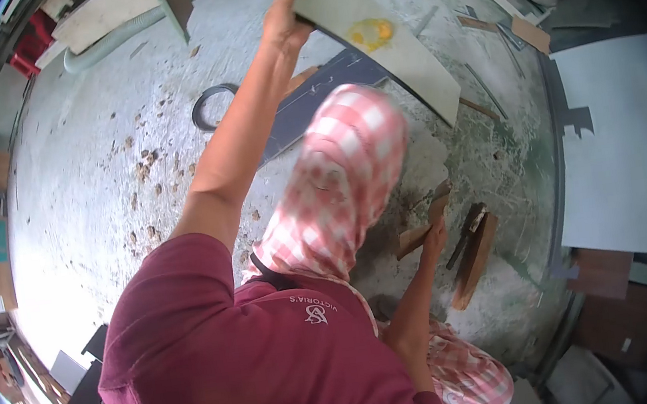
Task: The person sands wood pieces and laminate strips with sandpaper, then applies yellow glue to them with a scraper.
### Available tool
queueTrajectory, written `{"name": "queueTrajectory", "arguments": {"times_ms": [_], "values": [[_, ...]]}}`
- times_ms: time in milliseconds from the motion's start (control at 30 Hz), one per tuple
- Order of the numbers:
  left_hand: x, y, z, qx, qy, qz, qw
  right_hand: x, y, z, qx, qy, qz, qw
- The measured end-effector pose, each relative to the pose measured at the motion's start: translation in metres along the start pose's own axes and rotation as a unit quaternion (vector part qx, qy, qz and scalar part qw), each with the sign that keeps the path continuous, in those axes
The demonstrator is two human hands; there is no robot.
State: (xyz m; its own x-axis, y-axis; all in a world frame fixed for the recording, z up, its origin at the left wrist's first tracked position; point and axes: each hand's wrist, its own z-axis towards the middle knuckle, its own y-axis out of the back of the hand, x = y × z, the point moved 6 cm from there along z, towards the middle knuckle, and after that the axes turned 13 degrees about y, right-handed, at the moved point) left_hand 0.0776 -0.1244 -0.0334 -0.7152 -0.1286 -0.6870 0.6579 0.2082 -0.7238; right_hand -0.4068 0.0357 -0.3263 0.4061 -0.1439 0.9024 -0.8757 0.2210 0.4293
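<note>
The pale panel (390, 55) is located at the upper centre of the frame, raised and tilted above the floor (96, 161). Its long axis runs diagonally from the top centre down toward the right. The left hand (282, 20) is at its upper-left end; the right hand (434, 235) is well apart, below the panel's lower-right end. The left hand is therefore the nearer of the two.

Left hand: closed on the panel's edge, arm extended; the fingers behind the panel are hidden. Right hand: closed around a brown wooden piece (439, 205) at the right of centre; its exact finger placement is too small to tell. A wood block (476, 262) lies just beside the right hand. A dark board (318, 93) lies on the floor, partly behind the checked trouser leg (350, 158).
</note>
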Motion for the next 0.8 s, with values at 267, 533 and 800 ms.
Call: {"name": "queueTrajectory", "arguments": {"times_ms": [267,533,800], "values": [[0.031,0.204,-0.072,-0.178,-0.08,-0.161,0.968,-0.022,-0.007,-0.015,0.093,0.026,-0.061,0.993],[0.15,0.319,-0.15,-0.373,-0.069,-0.369,0.848,-0.019,-0.015,-0.034,0.141,-0.011,-0.045,0.989],[0.188,0.316,-0.128,-0.37,0.021,-0.439,0.819,-0.026,-0.014,-0.041,0.185,-0.055,-0.038,0.98]]}}
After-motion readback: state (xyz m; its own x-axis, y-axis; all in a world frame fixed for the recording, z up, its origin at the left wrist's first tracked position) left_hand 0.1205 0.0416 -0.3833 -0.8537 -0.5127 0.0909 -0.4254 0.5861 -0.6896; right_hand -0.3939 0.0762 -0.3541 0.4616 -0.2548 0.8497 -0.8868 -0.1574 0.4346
